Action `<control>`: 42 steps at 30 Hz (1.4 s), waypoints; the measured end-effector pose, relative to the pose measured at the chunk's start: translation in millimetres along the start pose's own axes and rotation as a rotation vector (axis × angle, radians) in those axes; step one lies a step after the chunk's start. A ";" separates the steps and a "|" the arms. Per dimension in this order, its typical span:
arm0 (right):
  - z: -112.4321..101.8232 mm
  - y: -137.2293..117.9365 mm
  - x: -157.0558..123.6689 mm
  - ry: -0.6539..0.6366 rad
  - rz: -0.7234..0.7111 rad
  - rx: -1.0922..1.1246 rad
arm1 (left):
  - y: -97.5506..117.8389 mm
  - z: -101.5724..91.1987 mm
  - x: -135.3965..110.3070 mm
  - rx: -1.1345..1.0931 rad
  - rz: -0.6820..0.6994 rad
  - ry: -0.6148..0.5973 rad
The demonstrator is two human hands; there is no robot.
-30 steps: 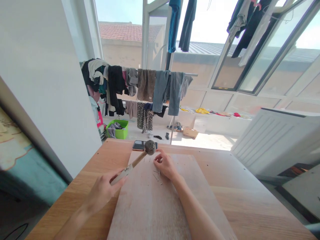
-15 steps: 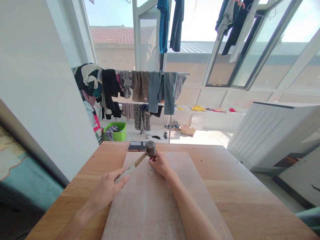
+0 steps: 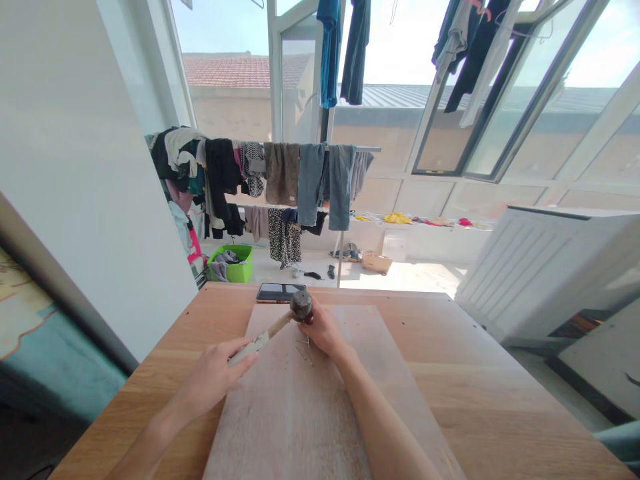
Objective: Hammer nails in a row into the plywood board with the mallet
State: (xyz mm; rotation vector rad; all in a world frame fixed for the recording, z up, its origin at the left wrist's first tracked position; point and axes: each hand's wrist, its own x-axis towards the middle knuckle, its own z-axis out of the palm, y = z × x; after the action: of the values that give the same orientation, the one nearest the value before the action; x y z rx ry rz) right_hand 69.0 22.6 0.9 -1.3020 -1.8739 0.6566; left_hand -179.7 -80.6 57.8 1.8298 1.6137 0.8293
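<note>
A hammer (image 3: 277,325) with a dark metal head and a pale, worn wooden handle slants up from my left hand (image 3: 213,373), whose fingers are closed round the handle's lower end. My right hand (image 3: 323,331) rests at the far part of a pale wooden board (image 3: 290,413), just behind and right of the hammer head. Its fingers are pinched together over something small and dark, mostly hidden by the head. Several thin nails (image 3: 304,353) lie loose on the board, below the right hand's fingers.
The board lies on a wooden table (image 3: 480,393). A phone (image 3: 280,291) lies at the table's far edge, beyond the hammer. Farther off stand a clothes rack with laundry (image 3: 280,173) and a green basket (image 3: 239,268). A white panel (image 3: 100,167) rises on the left.
The hammer head has come down slightly, showing more of the phone behind it. My right hand stays in almost the same place.
</note>
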 end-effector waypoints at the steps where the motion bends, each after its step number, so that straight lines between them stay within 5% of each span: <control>1: -0.2 -0.2 0.6 -0.004 0.007 -0.002 | -0.9 0.2 0.0 -0.014 0.002 -0.003; 6: -11.1 2.5 5.1 -0.023 0.068 -0.034 | -12.2 14.1 0.6 -0.252 -0.047 0.020; 12: -36.2 2.3 0.9 -0.278 0.153 -0.163 | -19.4 28.2 1.4 -0.548 -0.051 0.126; 18: -24.4 -4.9 0.0 -0.400 0.226 -0.331 | -22.9 25.6 -3.2 -0.628 -0.004 0.226; 28: -29.4 -3.7 1.1 -0.386 0.207 -0.408 | -21.5 30.7 -3.8 -0.670 -0.080 0.204; 33: -26.6 -7.1 -0.4 -0.402 0.225 -0.429 | -23.3 36.7 -6.6 -0.707 0.011 0.275; 42: -15.1 1.6 2.9 -0.307 0.190 -0.286 | -22.6 33.2 -7.3 -0.688 -0.009 0.284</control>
State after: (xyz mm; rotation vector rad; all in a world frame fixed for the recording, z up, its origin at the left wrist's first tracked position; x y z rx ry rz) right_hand 81.5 25.8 9.4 -1.6542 -2.1689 0.7397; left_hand -169.9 -85.4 18.5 1.2511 1.2562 1.4718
